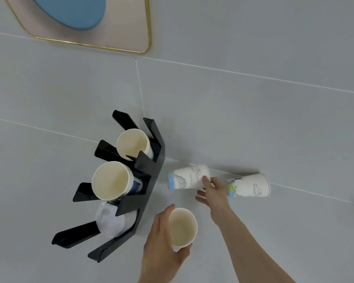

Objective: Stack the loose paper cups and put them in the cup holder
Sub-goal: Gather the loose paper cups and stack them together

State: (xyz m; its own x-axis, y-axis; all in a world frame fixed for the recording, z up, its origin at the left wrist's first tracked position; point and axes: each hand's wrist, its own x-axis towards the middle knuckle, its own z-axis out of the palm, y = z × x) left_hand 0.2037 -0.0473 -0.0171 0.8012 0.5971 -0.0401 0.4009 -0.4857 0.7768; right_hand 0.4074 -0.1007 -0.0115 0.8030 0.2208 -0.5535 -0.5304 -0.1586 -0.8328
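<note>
My left hand (161, 242) is wrapped around an upright paper cup (182, 226), its mouth facing me. My right hand (212, 193) touches the rim end of a printed paper cup (187, 176) lying on its side; the fingers rest on it without a full grip. A second printed cup (250, 185) lies on its side just right of that hand. The black cup holder (151, 180) stands to the left. It carries one cup (132, 144) in its far slot, a stack of cups (110, 180) in the middle slot and clear lids (112, 220) in the near slot.
The work happens on a grey tiled floor (253, 119) with white grout lines. A pink stool with a gold rim (147, 27) and a blue seat (76, 11) sits at the far left.
</note>
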